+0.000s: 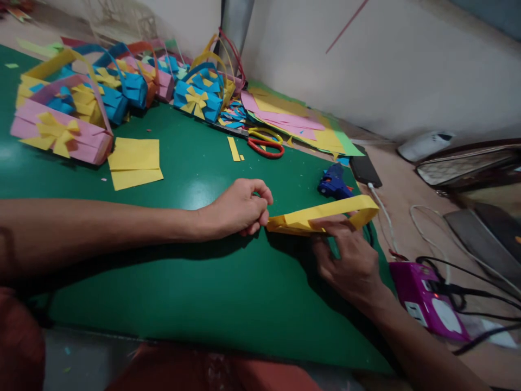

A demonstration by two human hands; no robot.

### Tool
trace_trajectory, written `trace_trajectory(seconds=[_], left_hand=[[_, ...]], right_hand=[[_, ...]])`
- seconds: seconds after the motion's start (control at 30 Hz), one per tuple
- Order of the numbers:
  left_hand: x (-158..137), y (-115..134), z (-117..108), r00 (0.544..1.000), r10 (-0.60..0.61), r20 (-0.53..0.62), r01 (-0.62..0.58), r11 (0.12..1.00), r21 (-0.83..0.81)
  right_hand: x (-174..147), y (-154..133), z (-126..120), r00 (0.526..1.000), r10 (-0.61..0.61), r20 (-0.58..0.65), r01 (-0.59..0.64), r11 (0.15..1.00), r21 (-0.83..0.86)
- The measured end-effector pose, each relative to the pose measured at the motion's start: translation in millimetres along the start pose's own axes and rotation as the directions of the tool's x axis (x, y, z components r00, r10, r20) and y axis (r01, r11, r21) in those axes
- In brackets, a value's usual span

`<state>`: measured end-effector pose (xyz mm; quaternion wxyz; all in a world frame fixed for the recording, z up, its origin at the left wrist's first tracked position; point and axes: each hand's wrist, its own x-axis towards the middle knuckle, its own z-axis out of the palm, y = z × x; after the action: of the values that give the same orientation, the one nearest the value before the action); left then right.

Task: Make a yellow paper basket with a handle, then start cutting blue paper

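Observation:
A small yellow paper basket [299, 218] with a strap handle lies tilted on its side, just above the green table. My left hand [240, 209] is closed, its fingertips pinched at the basket's left end. On the other side, my right hand [352, 255] grips the basket's body below the handle, with the index finger along its side and the thumb underneath. The handle loops out to the right over that hand. Behind it lies a blue glue gun [334, 182], partly covered by the handle. My left fingertips hide the basket's end.
Finished paper baskets, such as a pink one [61, 127] and a blue one [199, 95], stand at the back left. Red-and-yellow-handled scissors [266, 145], a folded yellow sheet [136, 160] and coloured paper [293, 117] lie behind my hands. A purple power strip [427, 298] with cables sits right.

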<state>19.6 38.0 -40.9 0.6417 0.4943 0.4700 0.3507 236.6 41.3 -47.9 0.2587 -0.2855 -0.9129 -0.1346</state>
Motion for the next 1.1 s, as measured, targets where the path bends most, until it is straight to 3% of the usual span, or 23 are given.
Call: trace_trajectory(seconds=[0.17,0.3,0.43,0.53,0.73,0.9,0.97,1.1], left_hand=[[0,-8,-5,0.979,0.202,0.004,-0.195,0.936,0.292],[1,-11,-8,0.953,0.287,0.1,-0.292,0.777,0.557],[5,-10,-11,0.93,0.32,0.18,-0.34,0.563,0.753],[11,-11,-13,0.917,0.328,0.227,-0.363,0.45,0.816],[27,-9,-22,0.855,0.338,0.394,-0.504,0.358,0.786],[37,-1,-30,0.738,0.333,0.587,-0.675,0.392,0.625],[37,1,-31,0.739,0.34,0.582,-0.668,0.485,0.565],[33,2,-27,0.775,0.377,0.507,-0.575,0.753,0.319]], right_hand=[[0,0,0,1.0,-0.007,0.002,0.007,1.0,0.004],[0,0,0,1.0,0.003,0.005,-0.003,1.0,-0.006],[0,-1,1,1.0,0.01,0.009,-0.01,1.0,-0.01],[1,-1,1,1.0,0.008,0.009,-0.008,1.0,-0.001],[0,-1,0,0.999,0.035,0.034,-0.035,0.999,-0.001],[0,-1,1,1.0,0.015,0.025,-0.015,1.0,-0.005],[0,-1,1,1.0,0.0,0.019,0.0,1.0,-0.004],[0,0,1,1.0,-0.004,0.01,0.004,1.0,0.006]])
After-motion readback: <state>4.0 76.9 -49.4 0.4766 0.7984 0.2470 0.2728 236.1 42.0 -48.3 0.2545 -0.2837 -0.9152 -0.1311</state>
